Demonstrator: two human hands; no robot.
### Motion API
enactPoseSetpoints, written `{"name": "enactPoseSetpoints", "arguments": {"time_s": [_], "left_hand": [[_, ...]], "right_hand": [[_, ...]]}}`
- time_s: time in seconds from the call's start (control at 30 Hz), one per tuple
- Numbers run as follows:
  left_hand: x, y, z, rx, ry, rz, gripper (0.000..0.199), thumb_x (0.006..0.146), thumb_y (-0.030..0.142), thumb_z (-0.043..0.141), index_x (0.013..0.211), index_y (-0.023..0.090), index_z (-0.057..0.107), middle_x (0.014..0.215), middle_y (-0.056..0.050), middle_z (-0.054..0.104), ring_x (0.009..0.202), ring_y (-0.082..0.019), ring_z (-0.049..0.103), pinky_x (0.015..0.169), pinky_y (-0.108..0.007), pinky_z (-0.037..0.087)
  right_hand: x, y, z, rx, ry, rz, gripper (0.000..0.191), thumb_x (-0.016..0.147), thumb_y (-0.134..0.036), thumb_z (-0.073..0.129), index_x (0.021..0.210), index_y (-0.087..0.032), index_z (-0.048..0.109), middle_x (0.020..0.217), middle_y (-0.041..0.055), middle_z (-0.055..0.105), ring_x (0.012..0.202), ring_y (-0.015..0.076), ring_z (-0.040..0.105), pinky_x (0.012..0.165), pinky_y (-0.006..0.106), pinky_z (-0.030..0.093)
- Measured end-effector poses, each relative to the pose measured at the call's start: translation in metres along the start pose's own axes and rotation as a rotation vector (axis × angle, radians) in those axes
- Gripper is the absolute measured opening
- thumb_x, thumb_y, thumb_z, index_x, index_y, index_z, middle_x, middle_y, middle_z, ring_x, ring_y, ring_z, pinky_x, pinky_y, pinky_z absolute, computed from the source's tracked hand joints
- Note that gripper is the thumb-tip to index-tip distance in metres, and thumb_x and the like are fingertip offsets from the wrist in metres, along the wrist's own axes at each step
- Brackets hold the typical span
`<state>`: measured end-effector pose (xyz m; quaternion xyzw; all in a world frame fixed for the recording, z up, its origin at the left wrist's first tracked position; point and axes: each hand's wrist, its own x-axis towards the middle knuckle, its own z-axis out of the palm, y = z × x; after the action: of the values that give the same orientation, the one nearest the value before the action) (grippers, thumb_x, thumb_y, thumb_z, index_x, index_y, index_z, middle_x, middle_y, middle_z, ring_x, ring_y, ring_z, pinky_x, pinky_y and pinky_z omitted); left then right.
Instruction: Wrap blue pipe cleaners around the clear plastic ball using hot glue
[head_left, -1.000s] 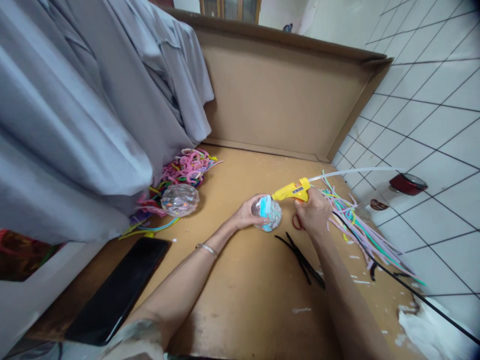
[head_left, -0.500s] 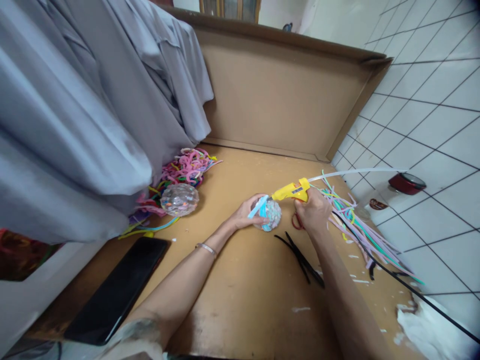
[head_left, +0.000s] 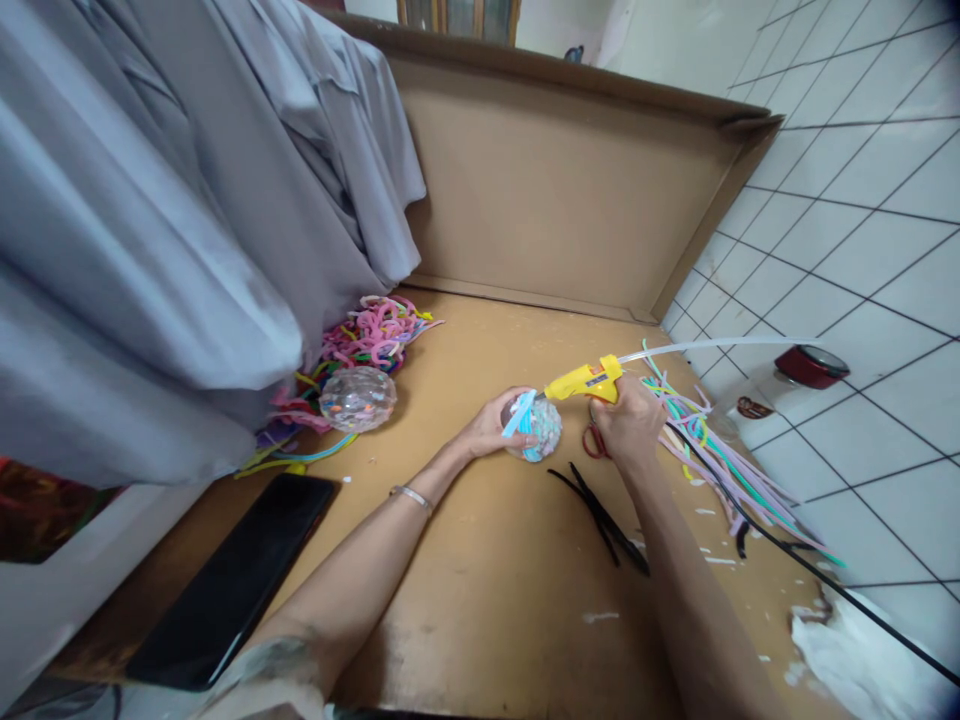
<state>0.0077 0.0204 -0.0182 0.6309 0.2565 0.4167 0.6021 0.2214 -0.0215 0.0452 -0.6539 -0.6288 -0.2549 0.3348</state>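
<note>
My left hand [head_left: 491,430] is closed round the left side of a clear ball [head_left: 549,430] wrapped partly in fuzzy strips. A light blue pipe cleaner [head_left: 527,420] runs over its near face, with one end sticking out to the left by my thumb. In my right hand [head_left: 630,415] is a yellow hot glue gun [head_left: 589,380], its nozzle at the top of the ball. A long translucent glue stick [head_left: 720,343] juts from the gun's back. Red-handled scissors [head_left: 595,440] lie below the gun, partly hidden by my right hand.
Another clear ball [head_left: 358,399] sits by a heap of coloured pipe cleaners [head_left: 375,335]. A black phone [head_left: 236,580] lies at left. Black pipe cleaners [head_left: 600,515] rest between my arms. At right are pastel pipe cleaners [head_left: 739,470], a black cord [head_left: 787,550] and a red-lidded jar [head_left: 810,368].
The free end of the light blue pipe cleaner has shifted slightly to the right on the ball. Both hands and the glue gun stay almost where they were.
</note>
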Motion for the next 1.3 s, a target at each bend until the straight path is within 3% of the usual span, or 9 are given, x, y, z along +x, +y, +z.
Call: {"name": "enactPoseSetpoints", "arguments": {"time_s": [0.37,1.03,1.13,1.3], "left_hand": [[0.002,-0.005,0.000,-0.035,-0.008,-0.008,0.087,0.049,0.035,0.088,0.127,0.017,0.052,0.113,-0.009,0.064,0.103,-0.024,0.062,0.095,-0.037,0.046],[0.001,-0.004,-0.003,0.047,0.005,0.032,0.086,0.050,0.035,0.088,0.127,0.017,0.054,0.121,-0.011,0.062,0.112,-0.027,0.060,0.101,-0.039,0.045],[0.002,-0.006,-0.003,0.055,0.002,0.033,0.085,0.051,0.035,0.088,0.127,0.016,0.054,0.121,-0.011,0.063,0.112,-0.027,0.060,0.101,-0.040,0.045],[0.002,-0.007,-0.002,0.019,0.007,0.015,0.090,0.050,0.038,0.088,0.129,0.016,0.051,0.122,-0.011,0.062,0.113,-0.029,0.060,0.101,-0.040,0.046]], "right_hand": [[0.000,0.000,-0.001,0.022,0.000,0.000,0.003,0.072,-0.024,0.051,0.070,-0.021,0.051,0.069,0.0041,0.056,0.067,0.0202,0.048,0.061,0.029,0.030],[-0.003,-0.001,-0.001,0.063,-0.029,0.025,0.010,0.073,-0.026,0.051,0.076,-0.019,0.057,0.074,0.0068,0.062,0.071,0.0211,0.053,0.062,0.029,0.033],[-0.007,0.001,0.002,0.073,-0.064,0.099,0.016,0.074,-0.029,0.052,0.081,-0.018,0.059,0.076,0.0071,0.063,0.071,0.0204,0.053,0.062,0.029,0.034],[-0.013,0.011,0.008,0.104,-0.145,0.357,0.031,0.072,-0.044,0.056,0.082,-0.015,0.060,0.071,0.0062,0.061,0.064,0.0185,0.048,0.059,0.028,0.033]]}}
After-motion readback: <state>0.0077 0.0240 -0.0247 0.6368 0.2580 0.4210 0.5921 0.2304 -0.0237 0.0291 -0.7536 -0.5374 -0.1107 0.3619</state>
